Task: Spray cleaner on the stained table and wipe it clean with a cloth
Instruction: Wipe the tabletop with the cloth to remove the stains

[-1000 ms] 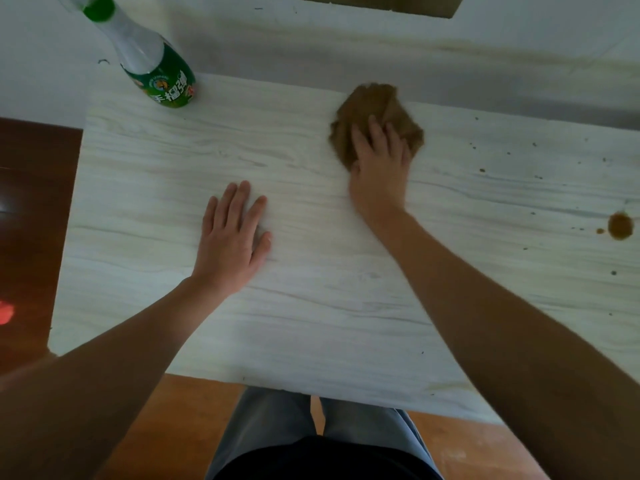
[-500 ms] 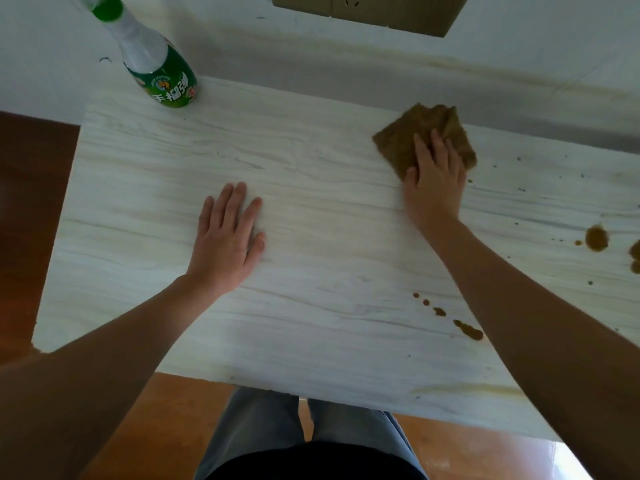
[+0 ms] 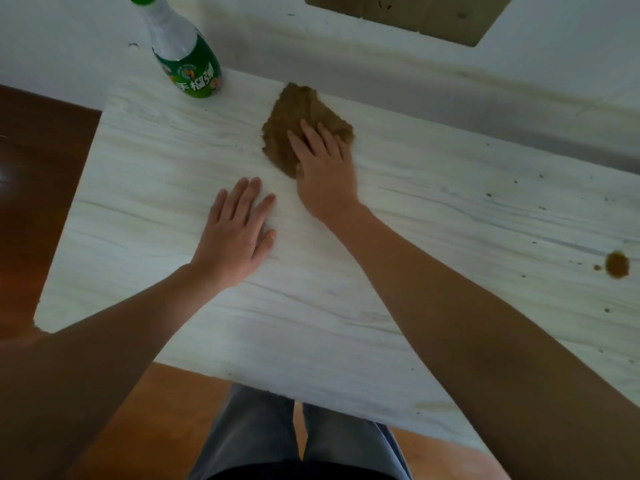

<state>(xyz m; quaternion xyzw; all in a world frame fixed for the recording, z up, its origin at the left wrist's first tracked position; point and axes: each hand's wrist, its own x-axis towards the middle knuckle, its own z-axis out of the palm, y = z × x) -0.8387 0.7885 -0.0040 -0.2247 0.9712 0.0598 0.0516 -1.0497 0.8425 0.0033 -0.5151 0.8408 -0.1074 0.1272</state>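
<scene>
A pale wood-grain table (image 3: 145,188) fills the view. My right hand (image 3: 325,171) presses flat on a brown cloth (image 3: 294,119) near the table's far middle, fingers straight on top of it. To its left, my left hand (image 3: 235,233) lies flat on the bare tabletop, fingers straight, holding nothing. A green and white spray cleaner bottle (image 3: 187,60) stands at the far left corner. A round brown stain (image 3: 617,265) with small specks around it marks the right side of the table.
A white wall with a dirty streak runs along the table's far edge, with a beige socket panel (image 3: 415,15) above. Dark wooden floor (image 3: 31,174) lies to the left. My legs in grey trousers (image 3: 298,441) show below the near edge.
My right hand has slid the cloth to the left, back toward the table's middle, after going right half a second ago. My left hand has stayed flat in place.
</scene>
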